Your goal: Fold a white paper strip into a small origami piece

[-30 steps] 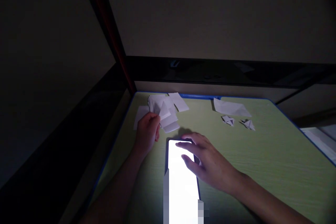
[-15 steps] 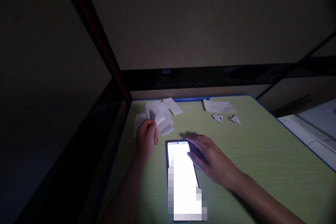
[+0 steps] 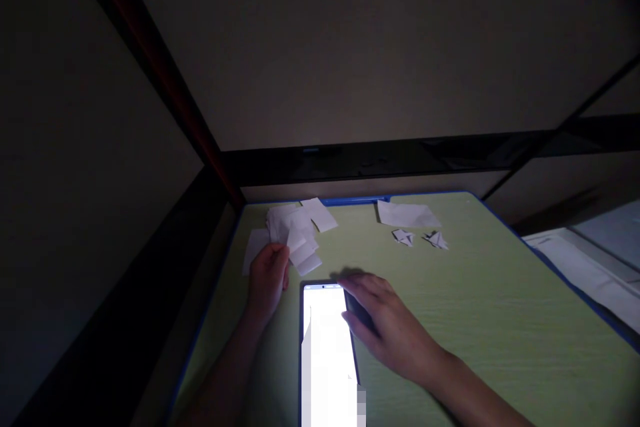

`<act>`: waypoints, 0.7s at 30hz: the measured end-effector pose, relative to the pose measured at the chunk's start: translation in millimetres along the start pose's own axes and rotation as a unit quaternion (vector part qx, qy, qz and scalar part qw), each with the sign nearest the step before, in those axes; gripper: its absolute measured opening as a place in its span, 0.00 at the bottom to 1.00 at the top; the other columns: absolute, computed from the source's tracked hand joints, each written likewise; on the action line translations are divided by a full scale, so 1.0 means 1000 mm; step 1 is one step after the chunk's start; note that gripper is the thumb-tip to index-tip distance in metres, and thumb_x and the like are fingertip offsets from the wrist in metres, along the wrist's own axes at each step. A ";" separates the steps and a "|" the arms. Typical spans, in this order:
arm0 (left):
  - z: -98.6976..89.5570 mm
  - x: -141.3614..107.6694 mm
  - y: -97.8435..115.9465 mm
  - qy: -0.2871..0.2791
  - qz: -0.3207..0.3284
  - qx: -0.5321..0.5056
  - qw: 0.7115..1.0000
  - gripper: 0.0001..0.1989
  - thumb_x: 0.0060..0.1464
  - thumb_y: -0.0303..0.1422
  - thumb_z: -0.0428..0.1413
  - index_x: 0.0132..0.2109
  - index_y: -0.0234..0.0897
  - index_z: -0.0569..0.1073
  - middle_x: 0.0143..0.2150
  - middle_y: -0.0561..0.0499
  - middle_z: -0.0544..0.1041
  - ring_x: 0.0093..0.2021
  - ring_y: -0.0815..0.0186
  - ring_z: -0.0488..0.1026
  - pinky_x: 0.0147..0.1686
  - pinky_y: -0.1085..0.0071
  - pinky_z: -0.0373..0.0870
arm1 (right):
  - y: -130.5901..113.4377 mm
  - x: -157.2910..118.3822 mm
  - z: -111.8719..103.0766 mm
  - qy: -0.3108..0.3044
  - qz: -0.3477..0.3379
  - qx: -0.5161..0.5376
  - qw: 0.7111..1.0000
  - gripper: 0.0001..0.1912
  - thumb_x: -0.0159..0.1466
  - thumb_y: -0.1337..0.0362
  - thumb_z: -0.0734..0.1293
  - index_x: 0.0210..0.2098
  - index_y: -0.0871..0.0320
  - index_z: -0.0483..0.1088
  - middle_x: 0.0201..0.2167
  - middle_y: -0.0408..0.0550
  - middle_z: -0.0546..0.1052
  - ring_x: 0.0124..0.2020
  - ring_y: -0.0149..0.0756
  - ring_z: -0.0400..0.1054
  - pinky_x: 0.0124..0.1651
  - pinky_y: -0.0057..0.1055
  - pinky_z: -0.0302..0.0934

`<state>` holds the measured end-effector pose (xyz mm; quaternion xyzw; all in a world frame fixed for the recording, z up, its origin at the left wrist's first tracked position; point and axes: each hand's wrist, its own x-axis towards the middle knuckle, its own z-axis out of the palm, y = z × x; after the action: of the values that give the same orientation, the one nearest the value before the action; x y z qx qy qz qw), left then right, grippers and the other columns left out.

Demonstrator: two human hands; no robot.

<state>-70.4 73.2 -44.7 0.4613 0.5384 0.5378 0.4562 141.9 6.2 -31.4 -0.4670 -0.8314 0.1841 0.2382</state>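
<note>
A bright phone (image 3: 327, 340) lies face up on the green table, its near part blurred out. My left hand (image 3: 267, 275) is closed, pinching the edge of a small white paper sheet (image 3: 296, 235). That sheet stands over a loose pile of white paper pieces (image 3: 306, 261), which it partly hides. Beside the phone's upper right edge is my right hand (image 3: 390, 317), its thumb and fingers apart, with nothing in it. The thumb tip overlaps the screen's edge; I cannot tell whether it touches.
Two small folded paper shapes (image 3: 437, 239) sit on the table (image 3: 490, 307) at the back right. Behind them is a flat white sheet (image 3: 409, 215). Dark panels rise at the back and left. White items (image 3: 585, 273) lie past the table's right edge.
The view has shifted, so everything appears slightly lower and further left. Both hands keep nearly the same pose: the left on the paper sheet, the right beside the phone.
</note>
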 end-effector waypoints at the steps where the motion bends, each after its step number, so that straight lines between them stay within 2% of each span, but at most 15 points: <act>1: 0.000 0.000 0.000 -0.004 0.002 0.008 1.000 0.10 0.51 0.38 0.54 0.28 0.37 0.65 0.12 0.63 0.58 0.11 0.77 0.53 0.10 0.80 0.49 | 0.000 -0.001 0.000 -0.001 0.001 -0.002 1.000 0.25 0.61 0.66 0.62 0.58 0.56 0.60 0.52 0.53 0.69 0.55 0.44 0.60 0.58 0.47 0.54; 9: -0.001 0.000 0.000 0.002 0.005 0.015 1.000 0.10 0.51 0.38 0.54 0.28 0.37 0.65 0.12 0.63 0.58 0.10 0.76 0.53 0.10 0.79 0.49 | 0.001 -0.003 0.001 -0.010 -0.011 -0.013 1.000 0.24 0.61 0.67 0.63 0.57 0.59 0.62 0.52 0.55 0.68 0.54 0.46 0.59 0.57 0.47 0.54; 21: 0.000 0.000 0.001 -0.008 0.022 0.033 0.999 0.11 0.52 0.37 0.52 0.26 0.37 0.64 0.12 0.63 0.58 0.11 0.76 0.54 0.10 0.80 0.52 | 0.003 0.002 -0.001 0.017 -0.005 0.070 0.997 0.12 0.62 0.69 0.62 0.44 0.54 0.70 0.44 0.51 0.71 0.47 0.41 0.64 0.50 0.42 0.60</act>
<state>-70.8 73.5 -43.4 0.4918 0.5423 0.5258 0.4331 143.9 9.2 -31.5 -0.4486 -0.8144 0.2324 0.2854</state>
